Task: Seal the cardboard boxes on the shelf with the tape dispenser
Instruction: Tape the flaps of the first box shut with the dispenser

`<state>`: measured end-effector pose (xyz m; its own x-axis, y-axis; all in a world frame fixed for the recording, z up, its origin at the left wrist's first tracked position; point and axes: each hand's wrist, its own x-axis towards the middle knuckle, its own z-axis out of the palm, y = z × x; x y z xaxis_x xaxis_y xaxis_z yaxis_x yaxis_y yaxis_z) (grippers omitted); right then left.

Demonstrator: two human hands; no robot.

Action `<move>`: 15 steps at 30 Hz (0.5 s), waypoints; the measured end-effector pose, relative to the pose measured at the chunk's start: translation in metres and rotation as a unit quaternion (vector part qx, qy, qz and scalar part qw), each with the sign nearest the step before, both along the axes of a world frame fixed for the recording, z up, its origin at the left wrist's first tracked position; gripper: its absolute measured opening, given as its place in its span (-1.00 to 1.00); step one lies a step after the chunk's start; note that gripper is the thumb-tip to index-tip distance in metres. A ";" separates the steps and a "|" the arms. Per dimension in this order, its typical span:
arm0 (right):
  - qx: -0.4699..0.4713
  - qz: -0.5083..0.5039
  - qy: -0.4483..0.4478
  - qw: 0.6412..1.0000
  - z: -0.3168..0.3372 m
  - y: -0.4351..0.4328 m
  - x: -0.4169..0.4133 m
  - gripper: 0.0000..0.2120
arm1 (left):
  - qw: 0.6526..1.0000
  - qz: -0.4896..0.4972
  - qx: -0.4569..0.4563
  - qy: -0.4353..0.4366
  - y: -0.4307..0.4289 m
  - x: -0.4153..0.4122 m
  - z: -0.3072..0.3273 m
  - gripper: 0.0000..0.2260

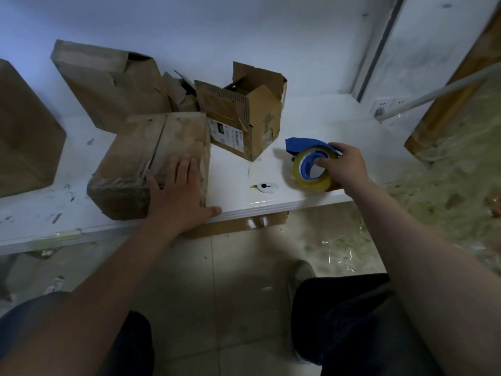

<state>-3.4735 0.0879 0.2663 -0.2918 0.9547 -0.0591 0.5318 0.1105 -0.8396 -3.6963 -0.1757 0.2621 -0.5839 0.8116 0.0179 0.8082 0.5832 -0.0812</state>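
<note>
Now your left hand point(179, 191) is lying spread flat on the closed box point(146, 158) at the shelf's point(311, 123) front edge, while your right hand point(345, 165) is gripping the tape dispenser point(306, 161) toward the front right corner. Be pressing the flaps tight while bringing it to the seam.

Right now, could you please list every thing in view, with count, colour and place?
taped box: one, brown, shelf front
open box: one, brown, mid-shelf, flaps up
other boxes: two, brown, back left and far left
tape dispenser: one, blue with yellowish roll, shelf right
small tool: one, white, shelf front, near the edge
shelf: one, white, carrying all these
wall sockets: two, white, back right
left hand: one, flat on the taped box
right hand: one, gripping the tape dispenser
</note>
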 end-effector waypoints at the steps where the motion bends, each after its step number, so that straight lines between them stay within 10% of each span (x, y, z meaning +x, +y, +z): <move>1: -0.018 -0.009 0.005 1.000 -0.004 0.000 -0.001 -0.41 | 1.000 0.001 0.001 0.008 0.002 0.001 -0.001 0.11; 5: -0.084 -0.041 0.034 0.995 -0.020 0.005 -0.007 -0.40 | 1.000 0.003 0.003 0.023 0.004 0.002 -0.005 0.14; 15: -0.015 0.088 -0.219 0.972 0.003 -0.019 -0.006 -0.19 | 1.000 0.001 -0.017 -0.002 0.005 0.003 0.001 0.13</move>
